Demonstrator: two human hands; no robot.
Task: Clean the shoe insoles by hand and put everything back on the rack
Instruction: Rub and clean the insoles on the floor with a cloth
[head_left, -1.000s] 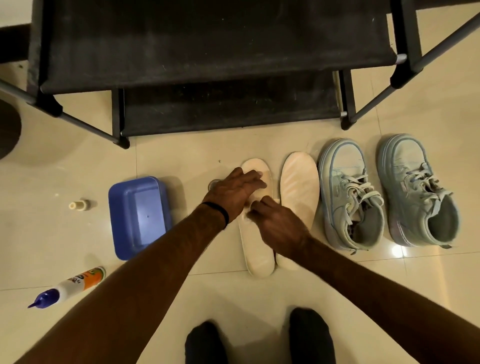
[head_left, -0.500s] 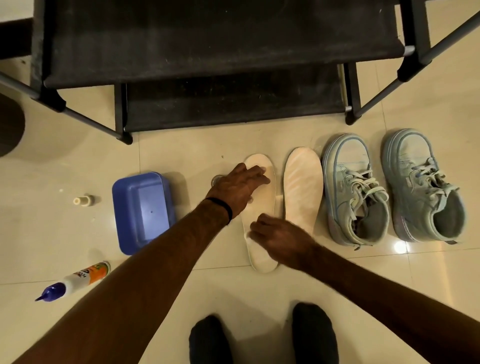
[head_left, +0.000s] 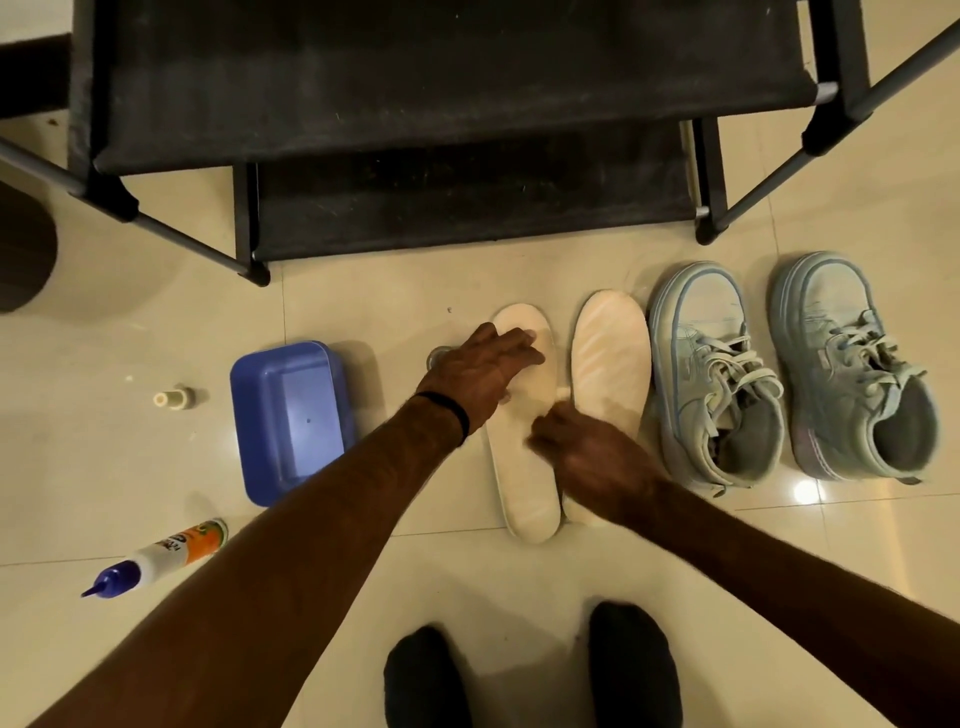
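Two pale insoles lie side by side on the tiled floor, the left insole (head_left: 524, 483) and the right insole (head_left: 610, 364). My left hand (head_left: 480, 371) lies flat, fingers stretched, over the toe end of the left insole and presses it down. The curled fingers of my right hand (head_left: 592, 457) rest on the middle of that same insole, blurred by motion. I see nothing held in it. A pair of light blue sneakers (head_left: 711, 384) (head_left: 852, 374) stands to the right of the insoles. The black shoe rack (head_left: 441, 104) stands just beyond, its shelves bare.
A blue plastic tub (head_left: 291, 415) sits left of my left arm. A white bottle with a blue nozzle (head_left: 166, 556) lies at the lower left, with a small cap (head_left: 174, 398) farther up. My feet in dark socks (head_left: 426, 675) stand below the insoles.
My right hand slid along the left insole toward the heel, then back up toward its middle. My left hand stayed pressed on the toe end.
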